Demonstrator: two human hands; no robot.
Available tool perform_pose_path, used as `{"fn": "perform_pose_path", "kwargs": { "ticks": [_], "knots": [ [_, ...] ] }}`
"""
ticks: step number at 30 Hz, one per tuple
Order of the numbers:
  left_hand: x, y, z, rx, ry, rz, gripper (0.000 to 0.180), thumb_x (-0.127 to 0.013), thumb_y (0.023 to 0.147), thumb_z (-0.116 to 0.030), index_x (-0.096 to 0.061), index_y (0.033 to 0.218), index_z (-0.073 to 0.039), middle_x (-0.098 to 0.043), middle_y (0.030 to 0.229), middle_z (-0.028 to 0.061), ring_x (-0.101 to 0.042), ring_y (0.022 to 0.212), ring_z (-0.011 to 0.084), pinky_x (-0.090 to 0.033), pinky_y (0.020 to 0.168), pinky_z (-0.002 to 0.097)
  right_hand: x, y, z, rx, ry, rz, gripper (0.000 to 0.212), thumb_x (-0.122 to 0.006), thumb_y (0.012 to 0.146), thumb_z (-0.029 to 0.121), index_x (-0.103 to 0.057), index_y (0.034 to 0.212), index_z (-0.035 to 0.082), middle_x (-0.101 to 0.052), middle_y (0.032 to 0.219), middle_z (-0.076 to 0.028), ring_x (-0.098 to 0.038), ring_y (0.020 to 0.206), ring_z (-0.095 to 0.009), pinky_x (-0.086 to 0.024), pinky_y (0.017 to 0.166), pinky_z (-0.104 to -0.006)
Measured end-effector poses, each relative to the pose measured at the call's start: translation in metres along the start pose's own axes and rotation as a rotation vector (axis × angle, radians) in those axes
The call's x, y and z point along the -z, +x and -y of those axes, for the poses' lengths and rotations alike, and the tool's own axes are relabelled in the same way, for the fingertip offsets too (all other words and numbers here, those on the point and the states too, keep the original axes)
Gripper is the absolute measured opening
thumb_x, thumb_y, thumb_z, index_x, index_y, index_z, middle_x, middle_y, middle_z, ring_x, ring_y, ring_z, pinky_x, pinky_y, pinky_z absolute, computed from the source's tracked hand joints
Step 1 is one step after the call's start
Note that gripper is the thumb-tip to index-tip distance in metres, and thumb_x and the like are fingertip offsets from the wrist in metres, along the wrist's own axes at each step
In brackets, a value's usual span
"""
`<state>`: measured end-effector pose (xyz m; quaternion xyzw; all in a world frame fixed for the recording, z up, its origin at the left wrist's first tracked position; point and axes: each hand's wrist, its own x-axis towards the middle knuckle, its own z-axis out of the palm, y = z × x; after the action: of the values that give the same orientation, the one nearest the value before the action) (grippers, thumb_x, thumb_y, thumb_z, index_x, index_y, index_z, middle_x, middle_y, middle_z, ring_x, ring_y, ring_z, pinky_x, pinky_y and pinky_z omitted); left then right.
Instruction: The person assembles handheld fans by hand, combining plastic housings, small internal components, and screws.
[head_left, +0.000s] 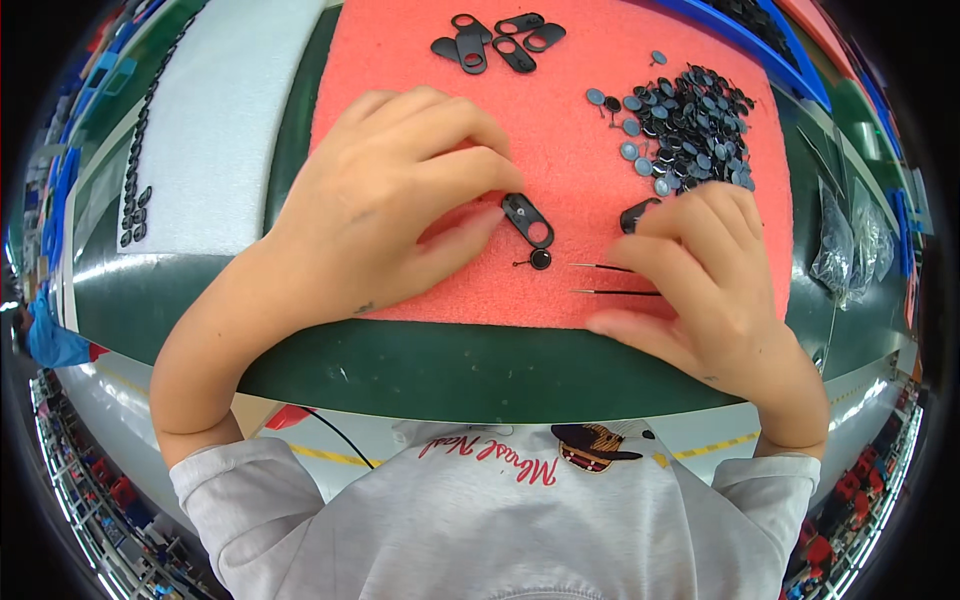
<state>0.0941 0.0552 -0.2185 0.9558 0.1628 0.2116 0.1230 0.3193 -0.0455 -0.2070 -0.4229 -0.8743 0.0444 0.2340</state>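
My left hand (400, 195) pinches the upper end of a small black oblong plate (519, 212) with a round hole at its lower end. Just below that plate, on the pink foam mat, lies a small black round part (540, 260) with a thin tail. In my right hand (705, 270) is a pair of tweezers (625, 293), the two tips apart and pointing left toward the round part, with nothing between them. Beside the right fingers is another black piece (635, 216), partly hidden by them.
Several black oblong plates (515, 55) lie at the mat's far side. A heap of small round parts (695, 135) covers its far right. Blue tray (800, 75) edges stand beyond. At left, rows of black pieces (135, 215) line a white foam sheet (215, 130). Clear plastic bags (848, 250) lie right.
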Motion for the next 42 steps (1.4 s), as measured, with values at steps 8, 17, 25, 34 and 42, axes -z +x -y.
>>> {"fn": "perform_pose_path", "kwargs": {
  "ticks": [8, 17, 25, 34, 42],
  "knots": [
    [0.012, 0.008, -0.013, -0.105, -0.083, 0.188, 0.032, -0.061, 0.059, 0.000, -0.067, 0.089, -0.011, -0.056, 0.090, 0.0039, -0.052, 0.083, 0.0230, -0.039, 0.074, 0.0331, 0.012, -0.008, 0.001, -0.010, -0.101, 0.178, 0.029, -0.071, 0.062, 0.018, -0.058, 0.083, 0.002, -0.051, 0.079, -0.008, -0.048, 0.070, -0.025, -0.037, 0.064, -0.0358],
    [0.006, 0.013, -0.015, -0.168, -0.026, 0.218, 0.024, -0.063, 0.064, -0.007, -0.067, 0.086, -0.013, -0.054, 0.087, 0.0023, -0.051, 0.083, 0.0206, -0.039, 0.071, 0.0315, 0.005, -0.010, -0.003, 0.049, -0.069, 0.131, 0.019, -0.064, 0.066, 0.014, -0.051, 0.075, 0.005, -0.043, 0.070, -0.005, -0.047, 0.064, -0.019, -0.039, 0.059, -0.0311],
    [-0.006, 0.010, -0.019, -0.083, -0.148, 0.156, 0.018, -0.067, 0.065, -0.010, -0.064, 0.083, -0.011, -0.054, 0.088, 0.0017, -0.051, 0.082, 0.0198, -0.039, 0.070, 0.0306, 0.010, -0.009, -0.003, 0.072, 0.152, 0.029, 0.032, -0.071, 0.056, 0.003, -0.053, 0.083, -0.001, -0.052, 0.070, -0.010, -0.048, 0.057, -0.025, -0.038, 0.054, -0.0339],
    [0.000, 0.010, -0.020, -0.117, -0.049, 0.218, 0.025, -0.069, 0.062, -0.010, -0.060, 0.085, -0.009, -0.053, 0.092, 0.0027, -0.050, 0.084, 0.0208, -0.038, 0.071, 0.0320, 0.015, -0.012, -0.003, -0.250, 0.653, 0.145, 0.020, -0.067, 0.073, 0.014, -0.052, 0.081, 0.004, -0.047, 0.052, -0.003, -0.048, 0.042, -0.018, -0.034, 0.039, -0.0295],
    [-0.002, 0.006, -0.026, -0.058, 0.005, 0.195, 0.024, -0.069, 0.062, -0.009, -0.058, 0.084, -0.010, -0.053, 0.092, 0.0028, -0.049, 0.084, 0.0215, -0.036, 0.074, 0.0337, 0.015, -0.008, -0.004, -0.303, 0.633, 0.258, 0.019, -0.064, 0.078, 0.019, -0.052, 0.082, 0.005, -0.042, 0.047, -0.001, -0.045, 0.038, -0.017, -0.032, 0.038, -0.0278]
  ]
}}
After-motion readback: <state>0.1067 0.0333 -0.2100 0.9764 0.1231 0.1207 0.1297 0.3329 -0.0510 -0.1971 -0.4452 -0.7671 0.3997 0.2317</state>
